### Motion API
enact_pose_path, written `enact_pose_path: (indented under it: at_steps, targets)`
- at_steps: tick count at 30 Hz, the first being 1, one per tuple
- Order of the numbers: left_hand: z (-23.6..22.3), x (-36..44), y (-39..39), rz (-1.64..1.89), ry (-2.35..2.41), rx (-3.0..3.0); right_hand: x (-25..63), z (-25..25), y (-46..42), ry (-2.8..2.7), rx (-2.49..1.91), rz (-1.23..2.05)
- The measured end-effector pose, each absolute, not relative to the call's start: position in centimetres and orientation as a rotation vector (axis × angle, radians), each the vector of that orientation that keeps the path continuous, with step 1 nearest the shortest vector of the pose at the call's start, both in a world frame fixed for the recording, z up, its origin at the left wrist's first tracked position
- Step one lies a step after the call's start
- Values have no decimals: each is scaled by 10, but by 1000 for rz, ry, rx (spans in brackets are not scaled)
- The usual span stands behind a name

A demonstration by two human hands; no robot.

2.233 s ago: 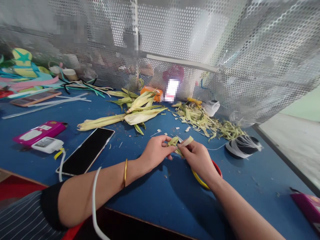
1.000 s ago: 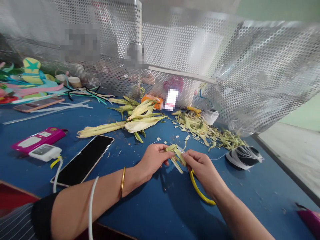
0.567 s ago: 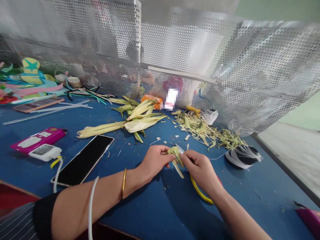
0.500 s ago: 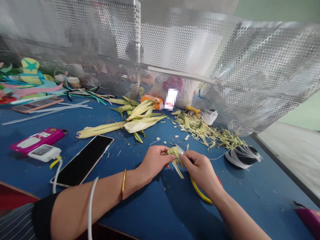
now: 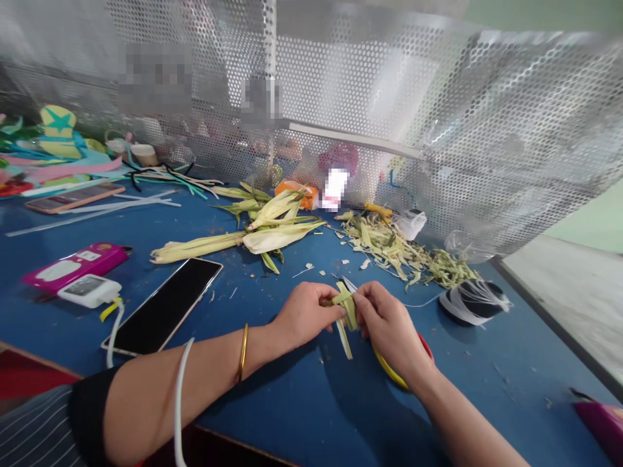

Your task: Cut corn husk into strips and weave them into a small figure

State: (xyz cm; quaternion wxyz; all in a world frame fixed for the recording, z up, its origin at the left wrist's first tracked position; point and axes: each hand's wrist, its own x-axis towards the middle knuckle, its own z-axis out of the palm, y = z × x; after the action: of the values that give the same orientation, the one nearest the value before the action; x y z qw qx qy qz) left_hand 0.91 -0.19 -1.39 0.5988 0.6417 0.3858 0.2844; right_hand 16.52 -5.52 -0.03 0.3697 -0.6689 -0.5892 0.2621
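Observation:
My left hand (image 5: pixel 311 310) pinches a small piece of folded corn husk strips (image 5: pixel 346 305) between thumb and fingers. From the other side my right hand (image 5: pixel 384 319) grips the edge of the same piece, its fingertips partly hidden. One narrow strip hangs down below my left fingertips. Beneath my right hand lie scissors (image 5: pixel 389 375) with red and yellow handles, their blade tips showing just past the knuckles. Behind the hands, whole corn husks (image 5: pixel 272 227) lie in a bunch, and cut husk scraps (image 5: pixel 384 243) form a pile at the right.
A black spool of white thread (image 5: pixel 472 302) stands at the right. Left of my arm are a dark phone (image 5: pixel 168 305), a magenta device (image 5: pixel 73 266) and a white corded gadget (image 5: pixel 90 290). A perforated metal screen (image 5: pixel 350 84) borders the back. Coloured strips (image 5: pixel 78 170) crowd the far left.
The husk piece has turned between my fingers, so its strips now cross more openly and one hangs lower. My right fingers have shifted slightly along its edge.

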Motion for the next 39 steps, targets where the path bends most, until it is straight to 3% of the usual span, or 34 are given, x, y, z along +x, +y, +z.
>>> enact_pose_path:
  at_steps: [5, 16, 28, 39]
  targets:
    - [-9, 8, -4, 516, 832, 1567, 172, -1, -51, -1439, -1633, 934]
    - [-3, 3, -8, 143, 591, 1478, 170, 3, -49, -1018, -1407, 1079]
    - [-2, 6, -11, 179, 747, 1338, 163, 5, -51, -947, -1332, 1145]
    - [2, 6, -11, 237, 759, 1332, 158, 0, -55, -1165, -1242, 927]
